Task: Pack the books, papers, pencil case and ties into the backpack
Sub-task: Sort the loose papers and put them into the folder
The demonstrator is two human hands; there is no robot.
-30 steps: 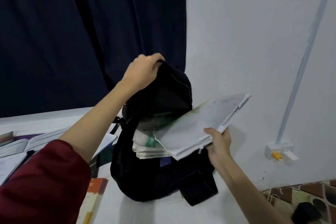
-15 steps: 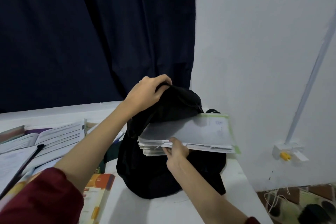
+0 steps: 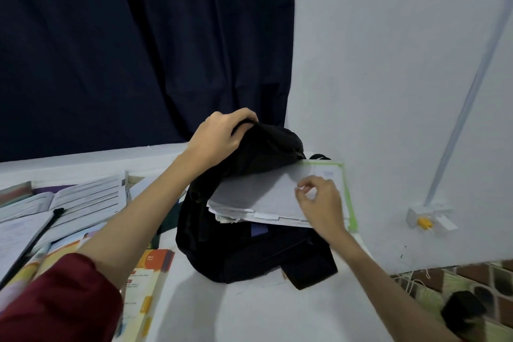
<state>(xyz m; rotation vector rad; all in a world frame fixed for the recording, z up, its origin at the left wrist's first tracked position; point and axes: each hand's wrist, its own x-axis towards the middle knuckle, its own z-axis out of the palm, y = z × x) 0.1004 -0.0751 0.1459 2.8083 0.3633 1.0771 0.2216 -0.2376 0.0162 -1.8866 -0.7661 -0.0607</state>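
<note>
the left hand (image 3: 222, 133) grips the black fabric backpack's (image 3: 244, 244) top flap, holding it open on the white table (image 3: 249, 311); the right hand (image 3: 319, 203), fingers loosely curled, rests on the white paper stack (image 3: 258, 197) half inside. push it level so corners don't snag.

A dark navy curtain (image 3: 144, 50) fills the frame from nine to twelve o'clock; a pale wall (image 3: 388, 64) at two carries a slanted white conduit (image 3: 469, 97) down to a white box with a yellow plug (image 3: 424, 221); patterned floor (image 3: 472, 280) at five
</note>
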